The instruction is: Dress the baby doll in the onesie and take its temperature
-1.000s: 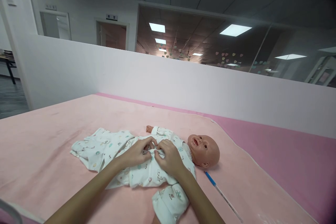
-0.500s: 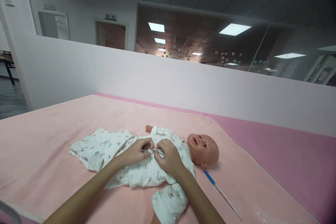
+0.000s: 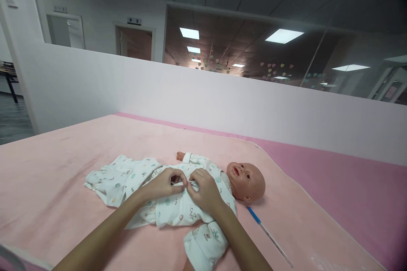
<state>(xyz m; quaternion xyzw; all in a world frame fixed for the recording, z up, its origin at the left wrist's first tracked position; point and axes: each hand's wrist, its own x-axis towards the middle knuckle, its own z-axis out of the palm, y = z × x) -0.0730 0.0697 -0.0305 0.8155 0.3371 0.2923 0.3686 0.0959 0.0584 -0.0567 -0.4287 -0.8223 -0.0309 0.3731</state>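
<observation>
A: Both hands meet at the doll's chest; the left hand and the right hand each pinch an edge of the white printed cotton romper, thumb and fingertips closed on the cloth, and the two pinches are drawn close together over the front opening.

B: And the doll itself?

A: The pink plastic baby doll lies on its back on the pale pink blanket, head toward the right side of the view, one small hand poking from a cuffed sleeve on the far side; the near sleeve sits bunched by the person's right forearm.

B: How far dressed does it look?

A: Judging from the cloth, the arms are in and the chest is partly closed; the lower half of the romper spreads loose and flat to the left, so the legs and lower fastenings look not yet done; whether the fastening under the fingers is shut cannot be told.

B: Anything else nearby?

A: A thin blue-tipped stick lies just beside the doll's head, apart from both hands.
</observation>
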